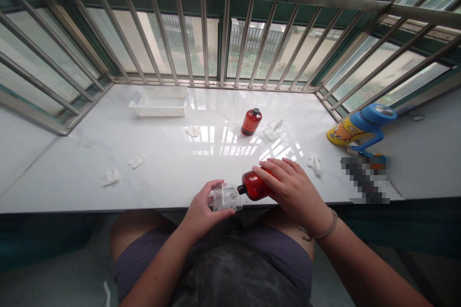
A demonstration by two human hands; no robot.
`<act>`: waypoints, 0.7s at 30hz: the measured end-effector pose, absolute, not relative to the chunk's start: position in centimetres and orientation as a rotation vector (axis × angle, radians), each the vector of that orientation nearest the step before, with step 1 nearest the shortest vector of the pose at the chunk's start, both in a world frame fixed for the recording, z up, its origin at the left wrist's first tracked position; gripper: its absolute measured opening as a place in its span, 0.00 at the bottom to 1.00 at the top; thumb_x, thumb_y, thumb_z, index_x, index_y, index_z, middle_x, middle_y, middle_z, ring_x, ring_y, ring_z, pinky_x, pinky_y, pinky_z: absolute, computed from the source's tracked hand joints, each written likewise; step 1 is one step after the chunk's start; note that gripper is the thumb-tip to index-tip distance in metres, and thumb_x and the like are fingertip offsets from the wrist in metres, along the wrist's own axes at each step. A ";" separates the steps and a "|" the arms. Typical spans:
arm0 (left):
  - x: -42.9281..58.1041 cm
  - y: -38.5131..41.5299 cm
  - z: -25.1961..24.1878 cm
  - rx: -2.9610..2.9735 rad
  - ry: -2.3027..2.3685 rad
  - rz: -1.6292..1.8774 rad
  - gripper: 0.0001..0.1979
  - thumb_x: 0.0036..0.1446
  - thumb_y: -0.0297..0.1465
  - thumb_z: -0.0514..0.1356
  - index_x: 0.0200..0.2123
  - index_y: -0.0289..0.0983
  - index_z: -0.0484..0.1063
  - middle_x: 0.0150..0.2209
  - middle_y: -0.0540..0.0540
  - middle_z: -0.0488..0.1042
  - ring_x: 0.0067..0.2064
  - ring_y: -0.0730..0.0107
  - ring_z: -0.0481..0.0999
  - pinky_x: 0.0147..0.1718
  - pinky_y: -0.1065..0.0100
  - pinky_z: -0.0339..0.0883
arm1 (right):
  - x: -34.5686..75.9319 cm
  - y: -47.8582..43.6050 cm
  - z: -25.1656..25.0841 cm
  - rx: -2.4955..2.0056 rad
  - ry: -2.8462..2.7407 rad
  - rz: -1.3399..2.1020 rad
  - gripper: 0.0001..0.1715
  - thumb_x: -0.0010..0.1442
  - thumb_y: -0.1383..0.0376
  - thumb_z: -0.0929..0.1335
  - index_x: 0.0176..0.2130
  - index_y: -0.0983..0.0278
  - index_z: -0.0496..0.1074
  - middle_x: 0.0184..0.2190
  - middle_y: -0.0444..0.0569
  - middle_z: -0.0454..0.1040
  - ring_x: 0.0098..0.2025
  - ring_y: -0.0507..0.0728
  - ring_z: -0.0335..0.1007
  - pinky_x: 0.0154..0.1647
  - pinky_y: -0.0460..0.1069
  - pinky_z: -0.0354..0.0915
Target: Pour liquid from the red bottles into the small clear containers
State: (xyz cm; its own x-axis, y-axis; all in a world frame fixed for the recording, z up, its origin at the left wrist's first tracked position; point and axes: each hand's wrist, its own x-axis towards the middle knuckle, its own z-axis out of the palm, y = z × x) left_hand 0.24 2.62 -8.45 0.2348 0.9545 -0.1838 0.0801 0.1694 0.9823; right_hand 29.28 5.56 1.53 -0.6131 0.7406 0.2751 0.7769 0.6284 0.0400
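The left hand (204, 207) has its grip clamped round a clear container (220, 197), thumb on the near side and fingers on the far side, seemingly to steady it. The right hand (292, 191) is wrapped over a red bottle (253, 186), tipped on its side with its uncapped black neck pointing left at the container — probably so the two mouths line up; whether they touch, I cannot tell. Both are at the near edge of the surface (187, 187), above the lap. Farther back stands a capped bottle (250, 123), partly filled, with a clear plastic piece (275, 129) just right of it. Crumpled tissues (137, 160) lie scattered, a white basket (158, 104) sits far left, and a yellow-and-blue flask (340, 133) far right. Metal bars (203, 38) screen the windows behind.
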 end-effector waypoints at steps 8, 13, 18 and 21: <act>0.3 2.6 -8.5 1.238 1.165 0.878 0.42 0.46 0.42 0.81 0.62 0.44 0.71 0.64 0.38 0.75 0.64 0.46 0.77 0.62 0.48 0.75 | 29.3 5.5 1.5 -1.247 -2.625 -0.232 0.33 0.70 0.73 0.69 0.69 0.58 0.66 0.64 0.54 0.75 0.67 0.66 0.68 0.69 0.64 0.57; 0.3 2.6 -8.4 1.231 1.157 0.878 0.42 0.46 0.42 0.81 0.62 0.44 0.71 0.65 0.38 0.74 0.63 0.45 0.78 0.61 0.48 0.76 | 29.3 5.5 1.6 -1.249 -2.628 -0.217 0.33 0.70 0.73 0.70 0.70 0.57 0.66 0.65 0.53 0.74 0.67 0.66 0.67 0.69 0.63 0.57; 0.3 2.6 -8.3 1.237 1.154 0.873 0.42 0.47 0.42 0.81 0.62 0.44 0.71 0.65 0.38 0.74 0.63 0.46 0.78 0.61 0.48 0.76 | 29.3 5.5 1.6 -1.241 -2.628 -0.230 0.32 0.70 0.73 0.70 0.69 0.58 0.67 0.64 0.54 0.74 0.66 0.66 0.68 0.69 0.63 0.57; 0.4 2.6 -8.3 1.243 1.167 0.875 0.41 0.47 0.43 0.81 0.62 0.43 0.71 0.64 0.38 0.74 0.64 0.45 0.77 0.61 0.47 0.76 | 29.2 5.5 1.6 -1.237 -2.624 -0.235 0.32 0.70 0.73 0.69 0.69 0.58 0.67 0.64 0.54 0.75 0.66 0.66 0.68 0.69 0.63 0.57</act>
State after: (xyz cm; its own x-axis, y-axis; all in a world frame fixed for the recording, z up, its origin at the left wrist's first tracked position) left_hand 0.37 2.63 -8.26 0.2247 0.9584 -0.1761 0.0991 0.1573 0.9826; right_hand 29.20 5.54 1.60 -0.6169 0.7378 0.2741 0.7747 0.6306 0.0462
